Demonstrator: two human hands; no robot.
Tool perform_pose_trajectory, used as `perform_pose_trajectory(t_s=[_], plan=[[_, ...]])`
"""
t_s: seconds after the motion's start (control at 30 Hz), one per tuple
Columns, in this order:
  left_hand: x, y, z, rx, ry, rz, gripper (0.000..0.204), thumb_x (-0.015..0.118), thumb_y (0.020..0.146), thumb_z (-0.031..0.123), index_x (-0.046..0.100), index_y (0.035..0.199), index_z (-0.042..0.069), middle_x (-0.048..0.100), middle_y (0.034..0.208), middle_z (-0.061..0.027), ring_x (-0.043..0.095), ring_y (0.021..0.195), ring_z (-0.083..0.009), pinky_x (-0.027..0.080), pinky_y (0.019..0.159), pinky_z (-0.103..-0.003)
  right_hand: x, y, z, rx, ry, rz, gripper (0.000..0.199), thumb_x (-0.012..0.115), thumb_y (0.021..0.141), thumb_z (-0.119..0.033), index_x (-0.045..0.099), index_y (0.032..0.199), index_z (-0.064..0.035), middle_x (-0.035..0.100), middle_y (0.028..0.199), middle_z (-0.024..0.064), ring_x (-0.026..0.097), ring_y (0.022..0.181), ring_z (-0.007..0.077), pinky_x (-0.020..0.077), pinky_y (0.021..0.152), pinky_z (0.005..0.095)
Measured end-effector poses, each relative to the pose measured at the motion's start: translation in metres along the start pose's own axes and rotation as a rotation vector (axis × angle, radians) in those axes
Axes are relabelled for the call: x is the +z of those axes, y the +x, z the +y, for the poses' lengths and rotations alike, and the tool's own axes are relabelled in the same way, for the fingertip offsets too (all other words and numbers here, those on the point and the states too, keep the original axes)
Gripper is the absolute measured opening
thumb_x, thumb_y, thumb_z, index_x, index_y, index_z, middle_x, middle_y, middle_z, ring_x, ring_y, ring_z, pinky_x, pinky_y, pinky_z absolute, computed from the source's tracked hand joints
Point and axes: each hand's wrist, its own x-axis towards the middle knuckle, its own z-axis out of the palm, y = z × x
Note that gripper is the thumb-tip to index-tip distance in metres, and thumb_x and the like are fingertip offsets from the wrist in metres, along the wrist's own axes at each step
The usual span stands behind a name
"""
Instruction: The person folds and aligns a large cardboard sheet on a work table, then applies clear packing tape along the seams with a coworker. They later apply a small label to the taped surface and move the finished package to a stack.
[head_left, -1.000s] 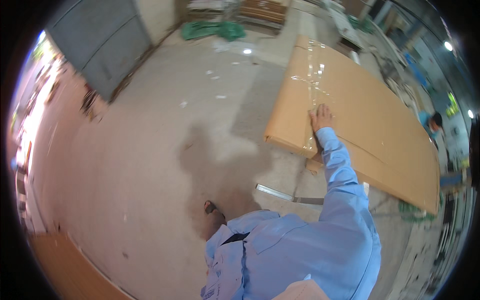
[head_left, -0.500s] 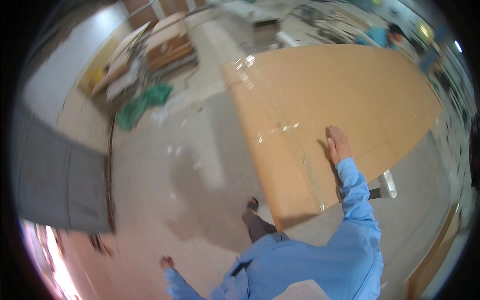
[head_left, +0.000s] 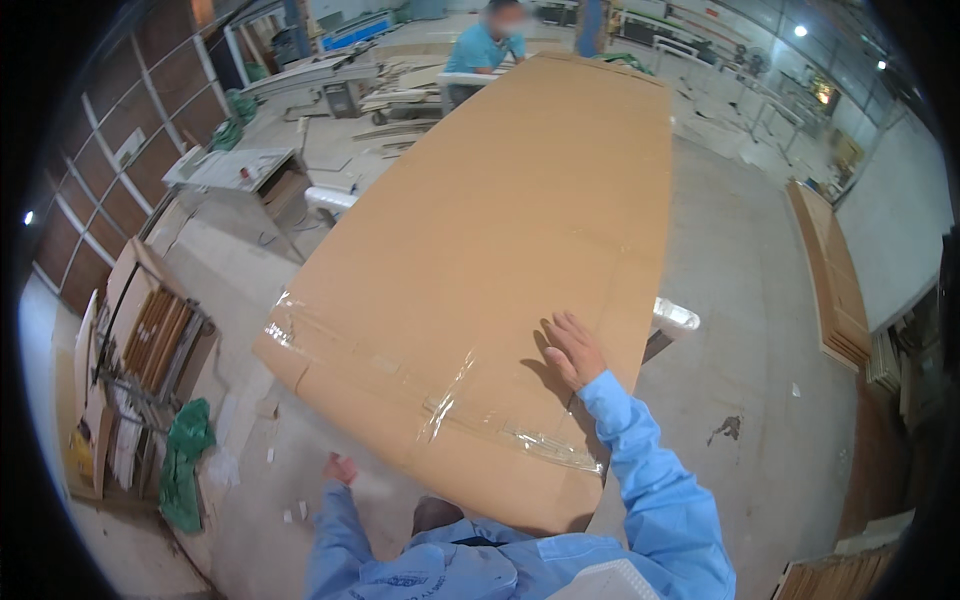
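Note:
A long, flat cardboard package [head_left: 500, 230] stretches away in front of me, with strips of clear tape [head_left: 450, 395] across its near end. My right hand [head_left: 573, 352] lies on its top near the right edge, fingers spread and holding nothing. Off the package's near left side hangs my left hand [head_left: 341, 468], its fingers loosely curled with nothing visible in them. The package rests on supports; the wrapped end of one, a white-covered bar [head_left: 676, 316], juts out at the right.
Another person [head_left: 478, 50] in a blue-green shirt is at the package's far end. Stacked boards [head_left: 150, 335] and a green plastic sheet [head_left: 186, 465] lie to my left, near a work table [head_left: 235, 170]. Long panels [head_left: 830, 270] lean on the right wall.
My view has swung so the package now runs straight ahead, its far end and the other person in sight. My right hand stays on top; its fingers are more spread.

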Motion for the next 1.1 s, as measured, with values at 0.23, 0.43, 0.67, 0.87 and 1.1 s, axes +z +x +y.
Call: perform_pose_trajectory(t_s=[0.23, 0.43, 0.67, 0.87, 1.1], plan=[[0.079, 0.057, 0.212, 0.238, -0.124, -0.177, 0.07, 0.04, 0.089, 0.063, 0.051, 0.126, 0.004, 0.054, 0.131, -0.0134, 0.049, 0.121, -0.0266, 0.037, 0.103, -0.043, -0.119, 0.18, 0.011, 0.897, 0.365, -0.07, 0.059, 0.061, 0.089, -0.046, 0.045, 0.126, -0.003, 0.066, 0.093, 0.0128, 0.065, 0.069, 0.0246, 0.052, 0.057, 0.0377], [0.153, 0.1, 0.278, 0.225, -0.232, -0.418, 0.07, 0.04, 0.09, 0.063, 0.049, 0.128, 0.004, 0.052, 0.133, -0.0135, 0.048, 0.123, -0.0275, 0.036, 0.104, -0.044, -0.199, 0.302, 0.032, 0.988, -0.098, 0.4, 0.063, 0.056, 0.091, -0.049, 0.043, 0.13, -0.0009, 0.068, 0.095, 0.0177, 0.069, 0.071, 0.0247, 0.058, 0.057, 0.0363], [0.168, 0.155, 0.284, 0.179, -0.486, -0.549, 0.071, 0.039, 0.09, 0.062, 0.046, 0.131, 0.004, 0.05, 0.135, -0.0137, 0.046, 0.125, -0.0285, 0.036, 0.105, -0.045, -0.078, 0.022, 0.008, 0.928, -0.446, 0.167, 0.041, 0.059, 0.091, -0.039, 0.068, 0.111, -0.0056, 0.068, 0.106, 0.0174, 0.065, 0.102, 0.0292, 0.0493, 0.088, 0.0396], [0.178, 0.162, 0.293, 0.197, -0.565, -0.625, 0.071, 0.039, 0.091, 0.061, 0.044, 0.133, 0.004, 0.048, 0.137, -0.0138, 0.045, 0.126, -0.0294, 0.035, 0.105, -0.046, -0.017, -0.272, -0.088, 1.644, -0.075, 0.373, 0.056, 0.058, 0.092, -0.045, 0.059, 0.122, 0.0027, 0.065, 0.114, 0.015, 0.06, 0.104, 0.0222, 0.048, 0.09, 0.0338], [0.155, 0.141, 0.316, 0.225, -0.529, -0.674, 0.072, 0.038, 0.091, 0.061, 0.041, 0.136, 0.004, 0.045, 0.14, -0.014, 0.043, 0.128, -0.0304, 0.034, 0.106, -0.047, 0.013, -0.288, -0.173, 1.527, 0.363, 0.494, 0.056, 0.058, 0.092, -0.047, 0.06, 0.118, 0.0025, 0.066, 0.107, 0.0088, 0.061, 0.098, 0.0172, 0.0483, 0.085, 0.0317]])
